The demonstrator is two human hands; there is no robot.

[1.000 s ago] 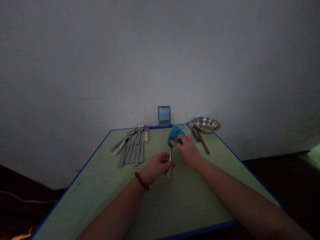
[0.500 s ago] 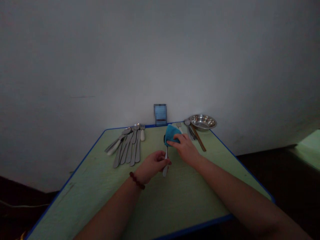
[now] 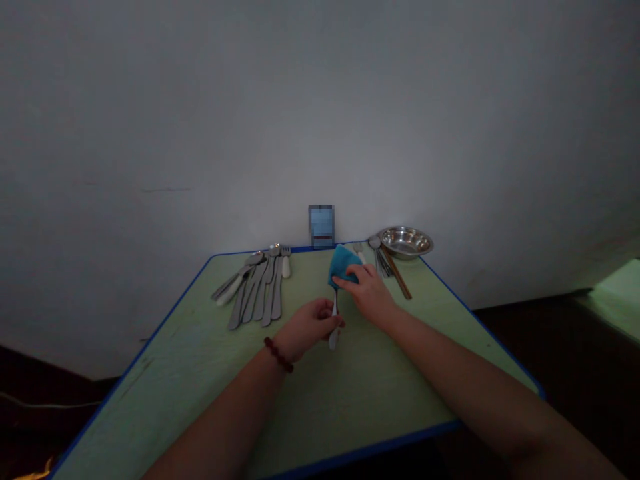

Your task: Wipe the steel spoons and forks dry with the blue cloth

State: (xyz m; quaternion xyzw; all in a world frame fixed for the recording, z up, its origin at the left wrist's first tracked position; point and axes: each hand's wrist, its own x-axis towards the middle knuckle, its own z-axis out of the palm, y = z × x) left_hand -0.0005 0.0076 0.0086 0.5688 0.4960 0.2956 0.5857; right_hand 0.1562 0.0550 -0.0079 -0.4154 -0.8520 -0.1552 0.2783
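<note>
Currently, the left hand (image 3: 313,325) grips a metal utensil (image 3: 333,341), midway between the side edges of the table (image 3: 380,393); the right hand (image 3: 373,293) pinches a blue cloth (image 3: 342,261), apparently wrapped around its far end. A steel bowl (image 3: 407,243) occupies the far-right corner.

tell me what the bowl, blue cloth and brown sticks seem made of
Bowl: metal, likely stainless steel, polished; bright highlights line its inside.
Blue cloth: matte fabric, perhaps microfibre; it bends softly in the right hand.
Brown sticks: probably wood, by their warm colour, though grain and finish are too small to make out.
</note>
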